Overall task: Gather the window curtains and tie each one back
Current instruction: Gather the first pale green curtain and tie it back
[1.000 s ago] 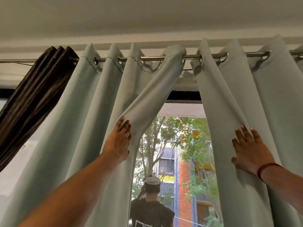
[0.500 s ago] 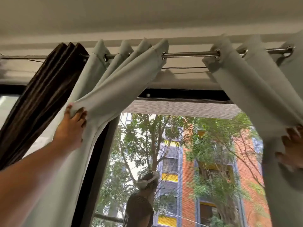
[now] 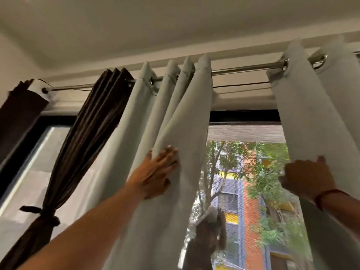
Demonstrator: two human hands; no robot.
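Note:
Two pale grey curtains hang by eyelets from a steel rod (image 3: 243,68). The left grey curtain (image 3: 140,121) is bunched into close folds. My left hand (image 3: 155,174) lies flat against its inner folds, fingers straight and pointing up. The right grey curtain (image 3: 311,114) hangs at the far right. My right hand (image 3: 307,176) grips its inner edge at about the same height, fingers curled round the fabric. Between the two curtains the window (image 3: 247,172) is uncovered.
A dark brown curtain (image 3: 93,129) hangs left of the grey one, tied back low with a knotted band (image 3: 41,217). Another brown piece (image 3: 17,117) hangs at the far left. Outside the glass are trees and a brick building. The ceiling is close above the rod.
The view has swung left. My left hand went from gripping the left curtain's edge to lying flat on its folds, which now hang straighter. My right hand has come fully into view.

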